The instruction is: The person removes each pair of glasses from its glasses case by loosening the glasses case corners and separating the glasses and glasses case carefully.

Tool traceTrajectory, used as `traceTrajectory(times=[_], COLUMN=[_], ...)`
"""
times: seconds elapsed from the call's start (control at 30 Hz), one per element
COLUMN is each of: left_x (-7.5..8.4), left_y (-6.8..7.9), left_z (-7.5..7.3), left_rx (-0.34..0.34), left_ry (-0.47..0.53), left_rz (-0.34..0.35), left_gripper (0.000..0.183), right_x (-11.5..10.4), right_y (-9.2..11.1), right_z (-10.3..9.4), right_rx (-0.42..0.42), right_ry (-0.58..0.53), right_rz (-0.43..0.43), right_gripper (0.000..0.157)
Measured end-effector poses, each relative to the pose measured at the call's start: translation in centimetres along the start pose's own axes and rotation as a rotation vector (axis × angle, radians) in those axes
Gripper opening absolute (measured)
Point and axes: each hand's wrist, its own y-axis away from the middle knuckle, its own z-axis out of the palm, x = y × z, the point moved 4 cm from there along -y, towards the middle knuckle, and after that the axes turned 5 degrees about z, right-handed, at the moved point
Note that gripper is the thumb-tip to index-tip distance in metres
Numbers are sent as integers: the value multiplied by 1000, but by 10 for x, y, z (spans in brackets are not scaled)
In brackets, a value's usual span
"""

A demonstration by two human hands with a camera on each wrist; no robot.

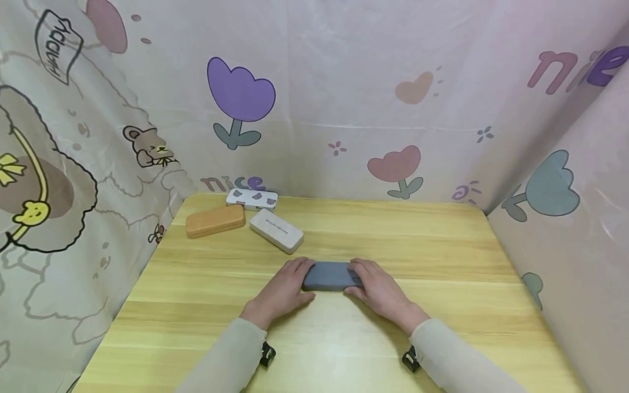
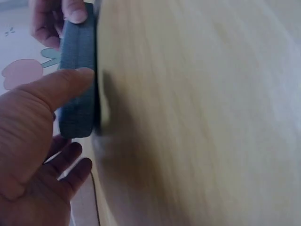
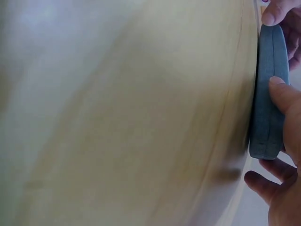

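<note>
A blue-grey glasses case lies lengthwise across the middle of the table, with a hand at each end. My left hand holds its left end; in the left wrist view the thumb lies on the near side of the case, and some fingers pass behind it. At the other end, my right hand grips with the thumb on the near edge and fingers over the top and far side. The right wrist view shows a seam along the side of the case, and its lid is down.
Beyond the left hand lie a white glasses case with lettering, an orange case and a white case with a dark pattern. Printed curtains hang behind and beside the wooden table.
</note>
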Motion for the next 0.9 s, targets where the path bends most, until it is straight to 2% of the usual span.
traceTrajectory(times=[0.23,0.4,0.6,0.77,0.9], left_x=[-6,-11,-10,-3,1], left_y=[-6,-10,-21,-29,-33], left_z=[2,3,4,8,12], left_rx=[25,-28,-68,-64,-55], left_ry=[20,17,-87,-193,-240], left_rz=[13,0,-9,15,20], left_gripper=[76,79,76,76,75], right_x=[4,8,14,21,27], right_y=[1,4,9,15,18], right_z=[0,-1,-4,-7,-9], right_rx=[2,7,17,36,56], right_ry=[1,8,21,33,40], right_rz=[21,12,-7,-3,-1], right_gripper=[61,63,63,62,63])
